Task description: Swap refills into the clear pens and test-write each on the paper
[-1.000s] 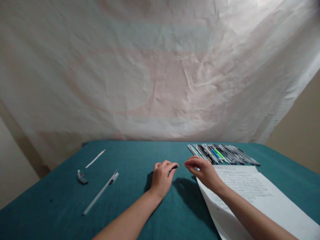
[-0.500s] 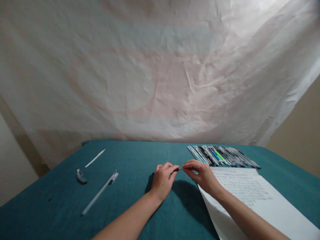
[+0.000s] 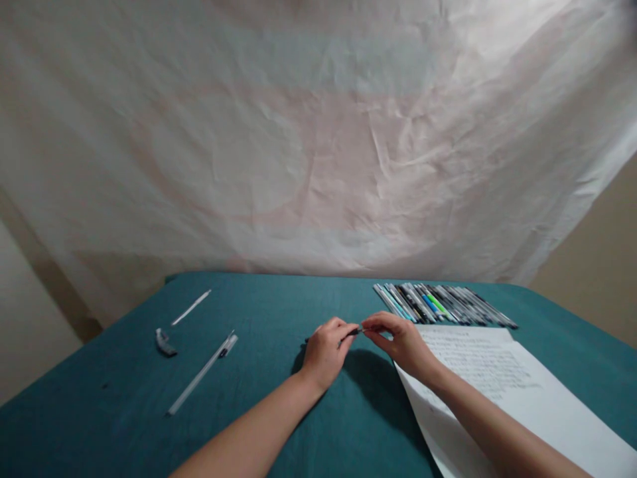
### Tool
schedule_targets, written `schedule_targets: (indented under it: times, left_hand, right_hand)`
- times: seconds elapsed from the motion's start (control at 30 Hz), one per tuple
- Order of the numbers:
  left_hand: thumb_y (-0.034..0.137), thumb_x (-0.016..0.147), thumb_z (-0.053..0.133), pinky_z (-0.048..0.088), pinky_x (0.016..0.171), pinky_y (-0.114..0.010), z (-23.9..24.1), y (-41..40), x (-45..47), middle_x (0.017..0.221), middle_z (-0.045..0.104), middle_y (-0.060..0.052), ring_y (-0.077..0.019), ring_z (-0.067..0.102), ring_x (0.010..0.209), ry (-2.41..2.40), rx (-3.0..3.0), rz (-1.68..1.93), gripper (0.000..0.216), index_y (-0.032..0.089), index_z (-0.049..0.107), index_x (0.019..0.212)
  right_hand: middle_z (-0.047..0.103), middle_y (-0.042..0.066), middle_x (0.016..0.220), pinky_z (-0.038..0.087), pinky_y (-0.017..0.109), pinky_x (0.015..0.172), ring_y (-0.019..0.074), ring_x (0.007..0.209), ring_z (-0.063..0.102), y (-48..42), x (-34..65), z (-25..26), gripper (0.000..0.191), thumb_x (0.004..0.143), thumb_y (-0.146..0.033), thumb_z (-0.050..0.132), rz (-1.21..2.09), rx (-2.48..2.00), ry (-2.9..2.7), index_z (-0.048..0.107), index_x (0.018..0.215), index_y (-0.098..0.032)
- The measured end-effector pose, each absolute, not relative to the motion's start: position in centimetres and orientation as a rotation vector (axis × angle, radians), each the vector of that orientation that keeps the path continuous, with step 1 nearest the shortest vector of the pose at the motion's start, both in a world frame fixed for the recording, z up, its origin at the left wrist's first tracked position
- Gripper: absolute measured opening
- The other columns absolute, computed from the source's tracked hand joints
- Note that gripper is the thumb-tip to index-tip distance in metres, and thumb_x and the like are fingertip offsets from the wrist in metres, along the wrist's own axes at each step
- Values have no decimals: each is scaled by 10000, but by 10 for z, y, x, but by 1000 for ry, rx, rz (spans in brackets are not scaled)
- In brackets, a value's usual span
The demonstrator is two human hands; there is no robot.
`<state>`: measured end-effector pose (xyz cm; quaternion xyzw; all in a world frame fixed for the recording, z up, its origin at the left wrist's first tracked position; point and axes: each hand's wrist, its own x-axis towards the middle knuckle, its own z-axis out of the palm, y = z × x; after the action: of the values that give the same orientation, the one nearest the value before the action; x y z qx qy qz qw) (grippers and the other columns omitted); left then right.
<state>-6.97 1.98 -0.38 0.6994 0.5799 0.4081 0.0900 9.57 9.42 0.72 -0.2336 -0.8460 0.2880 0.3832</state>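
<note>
Above teal worktop (image 3: pixel 259 312), left hand (image 3: pixel 323 350) pinches dark pen (image 3: pixel 352 331), lying left-to-right, right hand (image 3: pixel 401 342) nipping its tip.

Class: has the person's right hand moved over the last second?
Yes. Against the row of pens, the right hand edged left, its fingertips now meeting the dark pen held in the left hand.

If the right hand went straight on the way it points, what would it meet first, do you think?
The pen in the left hand: the right hand points left, apparently pinching the pen's tip. Beyond it is the left hand itself; depth is unclear.
</note>
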Motion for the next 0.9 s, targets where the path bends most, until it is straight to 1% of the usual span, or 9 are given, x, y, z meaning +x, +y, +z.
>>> schedule_targets:
  times: [0.27, 0.53, 0.77, 0.9]
  left_hand:
    - [222, 840, 461, 419, 748, -248, -3, 18, -69, 895, 606, -27, -151, 559, 822, 1726, 2124, 1198, 267, 261, 613, 1057]
    - [237, 850, 453, 414, 733, -253, -4, 19, -69, 876, 605, -30, -154, 557, 806, 1756, 2181, 1154, 253, 258, 612, 1046]
    - [211, 842, 468, 413, 740, -255, -4, 20, -70, 877, 603, -20, -147, 553, 805, 1761, 2222, 1135, 213, 240, 626, 982]
    - [204, 839, 473, 418, 745, -245, -4, 21, -71, 884, 598, -15, -141, 552, 815, 1742, 2199, 1133, 225, 242, 616, 1008]
  right_hand:
    - [640, 29, 802, 498, 264, 687, 136, 704, 606, 92, 96, 8, 178, 805, -308, 530, 737, -636, -2174, 609, 919, -196]
    - [605, 33, 822, 463, 254, 690, 130, 723, 575, 86, 94, 10, 211, 851, -263, 456, 657, -601, -2254, 564, 1019, -192]
    - [614, 20, 801, 441, 247, 666, 132, 719, 560, 81, 92, 7, 216, 874, -241, 414, 752, -685, -2266, 527, 1053, -199]
    - [612, 17, 797, 445, 242, 662, 128, 709, 563, 83, 91, 4, 189, 856, -243, 448, 818, -668, -2211, 526, 1021, -193]
